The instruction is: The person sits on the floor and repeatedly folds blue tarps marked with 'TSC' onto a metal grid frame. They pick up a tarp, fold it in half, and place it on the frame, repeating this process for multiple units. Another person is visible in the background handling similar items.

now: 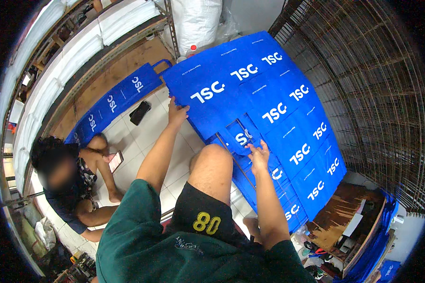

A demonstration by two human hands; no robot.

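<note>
Blue fabric bags point(250, 101) with white print lie side by side in overlapping rows, forming a broad sheet in front of me. At its left edge, my left hand point(177, 114) has its fingers and thumb closed on the blue fabric. My right hand point(259, 156) pinches the lower edge of a smaller blue piece point(241, 137) near the middle of the near side. Around that piece shows a thin dark rectangular frame point(227, 143), partly covered by fabric. What lies beneath the bags is hidden.
A long blue strip point(113, 104) with a handle loop stretches along the left. A black phone point(140, 113) lies on the tiled floor point(127, 141). Another person point(63, 179) sits at left, holding a phone. White stacks point(80, 49) fill shelves; wire racks point(363, 85) stand at right.
</note>
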